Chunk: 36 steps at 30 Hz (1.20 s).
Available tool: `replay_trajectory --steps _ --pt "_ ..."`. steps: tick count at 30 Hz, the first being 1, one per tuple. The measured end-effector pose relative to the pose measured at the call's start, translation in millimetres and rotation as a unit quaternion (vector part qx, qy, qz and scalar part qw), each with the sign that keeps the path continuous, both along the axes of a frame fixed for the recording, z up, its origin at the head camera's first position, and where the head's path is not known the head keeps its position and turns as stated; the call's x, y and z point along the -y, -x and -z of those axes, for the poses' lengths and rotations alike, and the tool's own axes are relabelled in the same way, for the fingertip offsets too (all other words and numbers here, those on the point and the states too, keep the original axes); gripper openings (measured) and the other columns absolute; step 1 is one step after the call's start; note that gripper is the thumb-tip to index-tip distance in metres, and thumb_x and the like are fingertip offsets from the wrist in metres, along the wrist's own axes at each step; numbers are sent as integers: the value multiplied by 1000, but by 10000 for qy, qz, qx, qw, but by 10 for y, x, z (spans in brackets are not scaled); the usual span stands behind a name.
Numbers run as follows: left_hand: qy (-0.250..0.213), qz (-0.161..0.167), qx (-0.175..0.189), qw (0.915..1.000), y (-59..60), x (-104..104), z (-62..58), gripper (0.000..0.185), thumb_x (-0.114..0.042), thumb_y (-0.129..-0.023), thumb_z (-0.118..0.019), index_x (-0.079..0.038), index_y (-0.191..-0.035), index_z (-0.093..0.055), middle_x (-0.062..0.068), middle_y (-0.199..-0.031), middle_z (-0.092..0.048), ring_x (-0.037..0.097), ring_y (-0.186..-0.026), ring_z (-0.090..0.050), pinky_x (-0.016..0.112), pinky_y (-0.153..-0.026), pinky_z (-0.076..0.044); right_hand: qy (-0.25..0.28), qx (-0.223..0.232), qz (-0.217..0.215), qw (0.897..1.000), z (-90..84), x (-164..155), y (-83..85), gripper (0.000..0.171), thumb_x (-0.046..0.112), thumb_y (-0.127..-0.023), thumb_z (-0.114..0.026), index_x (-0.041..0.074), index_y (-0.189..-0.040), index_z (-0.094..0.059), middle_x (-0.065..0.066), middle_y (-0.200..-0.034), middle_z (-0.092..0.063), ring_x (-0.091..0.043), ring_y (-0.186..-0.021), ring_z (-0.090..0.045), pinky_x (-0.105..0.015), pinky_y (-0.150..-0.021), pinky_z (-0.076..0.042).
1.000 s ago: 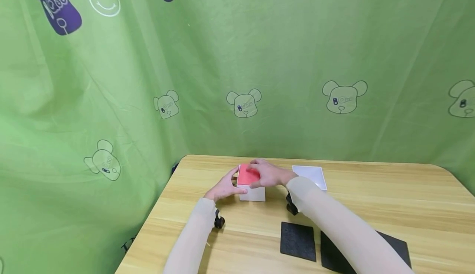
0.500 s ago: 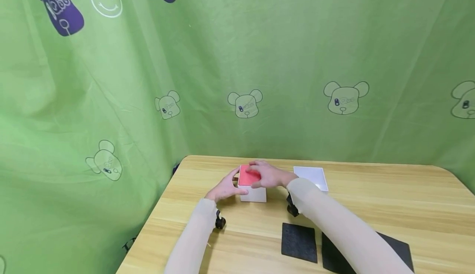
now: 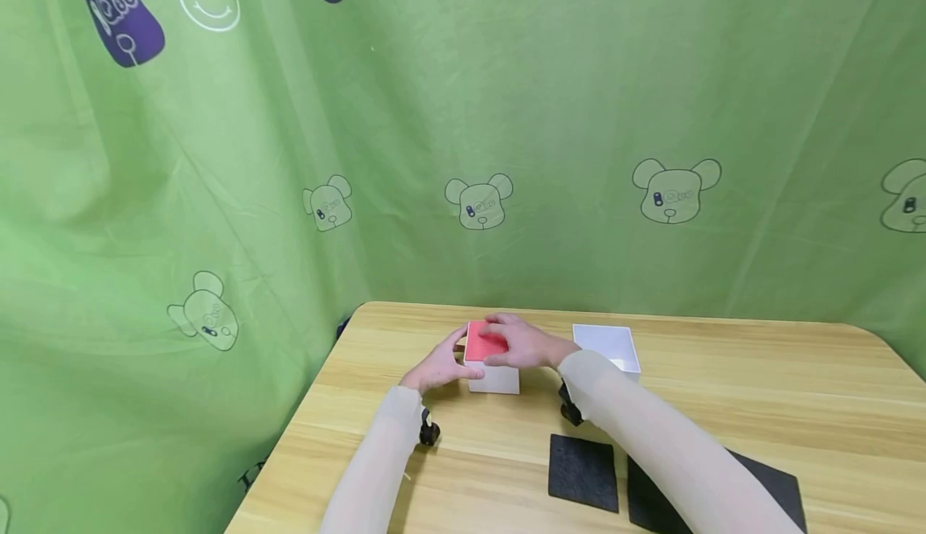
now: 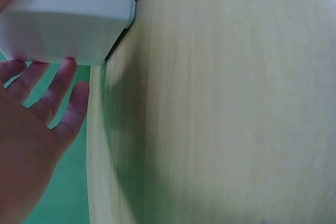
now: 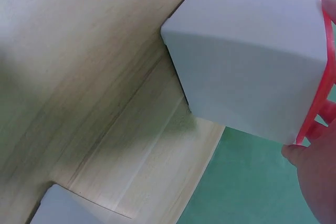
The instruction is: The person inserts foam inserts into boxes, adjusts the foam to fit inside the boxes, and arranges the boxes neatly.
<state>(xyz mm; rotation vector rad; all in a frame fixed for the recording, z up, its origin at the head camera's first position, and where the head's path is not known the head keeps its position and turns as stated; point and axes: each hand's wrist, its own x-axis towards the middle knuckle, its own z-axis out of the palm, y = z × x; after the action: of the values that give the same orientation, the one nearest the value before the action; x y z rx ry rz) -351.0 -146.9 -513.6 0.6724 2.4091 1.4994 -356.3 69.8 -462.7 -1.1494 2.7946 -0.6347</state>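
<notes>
So both hands are on the white box point(image 3: 493, 377) near the far left of the desk point(image 3: 760, 405). The left hand point(image 3: 440, 367) steadies its side, fingers fairly straight against the wall, not clamped. The right hand point(image 3: 522, 342) lies flat over the red sheet point(image 3: 481, 344) on top, pressing it. Looks like the seating step; next move probably needs even downward pressure so the sheet settles square into the opening.
</notes>
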Motion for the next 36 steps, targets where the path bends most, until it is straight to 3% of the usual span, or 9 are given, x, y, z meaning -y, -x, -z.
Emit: replay_trajectory --steps 6,13,20,25,32,36 --pt "-26 44 24 10000 9 1 -30 96 -14 -77 -79 -18 -152 -19 6 -147 -34 29 -124 -44 39 -96 -44 86 -169 -87 9998 -7 11 -15 60 43 -89 -62 8 -136 -51 -19 -145 -36 -37 -132 -31 -51 -106 -31" --pt "21 171 27 9998 -144 -5 -284 95 -12 -77 -78 -7 -151 -18 12 -146 -35 30 -122 -45 35 -94 -45 -72 -509 15 9987 -5 72 -11 62 48 -90 -58 8 -137 -50 -17 -145 -38 -36 -132 -33 -51 -109 -25" --pt "57 301 -62 9995 -168 -22 -326 93 -11 -79 -77 -8 -151 -18 12 -149 -31 30 -123 -45 32 -93 -46 -177 -500 136 9985 14 113 7 63 51 -91 -54 10 -139 -49 -10 -145 -40 -32 -134 -31 -59 -110 -15" --pt "-8 361 -69 9993 -116 -14 -264 95 -10 -77 -77 -8 -151 -18 13 -150 -30 32 -123 -44 36 -94 -46 -126 -475 137 9987 31 112 34 62 49 -92 -54 10 -139 -49 -9 -145 -40 -33 -134 -31 -59 -109 -15" --pt "92 221 -25 9997 35 43 22 100 -11 -77 -78 -12 -153 -13 10 -153 -25 31 -125 -43 39 -99 -42 -126 -526 90 9985 48 132 43 63 51 -91 -54 10 -139 -48 -9 -146 -40 -34 -135 -30 -58 -109 -17" --pt "-3 242 67 9997 57 55 57 101 -10 -77 -78 -16 -153 -12 8 -152 -26 29 -125 -43 37 -97 -44 -122 -491 145 9986 57 148 34 64 51 -91 -54 11 -140 -47 -8 -146 -39 -33 -135 -30 -59 -109 -16"
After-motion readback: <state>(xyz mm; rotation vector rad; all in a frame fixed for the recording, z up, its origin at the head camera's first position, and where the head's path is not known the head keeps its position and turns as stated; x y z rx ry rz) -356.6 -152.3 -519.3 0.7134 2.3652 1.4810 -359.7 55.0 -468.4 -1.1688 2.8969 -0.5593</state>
